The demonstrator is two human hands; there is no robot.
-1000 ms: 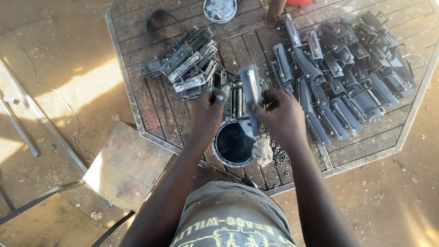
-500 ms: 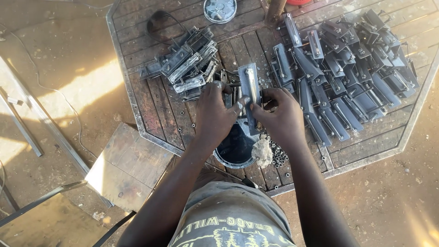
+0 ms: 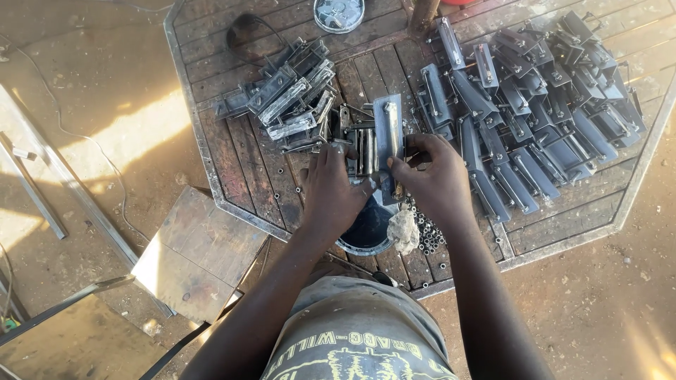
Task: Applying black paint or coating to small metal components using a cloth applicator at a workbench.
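Both my hands hold one grey metal latch bracket [image 3: 388, 134] above the octagonal wooden table [image 3: 232, 172]. My left hand [image 3: 336, 188] grips its lower left edge, next to a few loose brackets [image 3: 357, 137]. My right hand [image 3: 435, 179] pinches its lower right side, fingers curled around it. Under the hands stands a round dark container [image 3: 366, 232], with a crumpled grey rag [image 3: 403, 231] at its right rim and several small nuts [image 3: 431, 236] beside that.
A pile of similar metal brackets [image 3: 292, 95] lies to the left, and many more [image 3: 535, 98] cover the table's right half. A round tin [image 3: 339, 13] sits at the far edge. A wooden stool [image 3: 197, 253] stands lower left on the sandy ground.
My hands have closed in on the bracket and drawn it slightly nearer to me. The left hand slid down and right from the pile.
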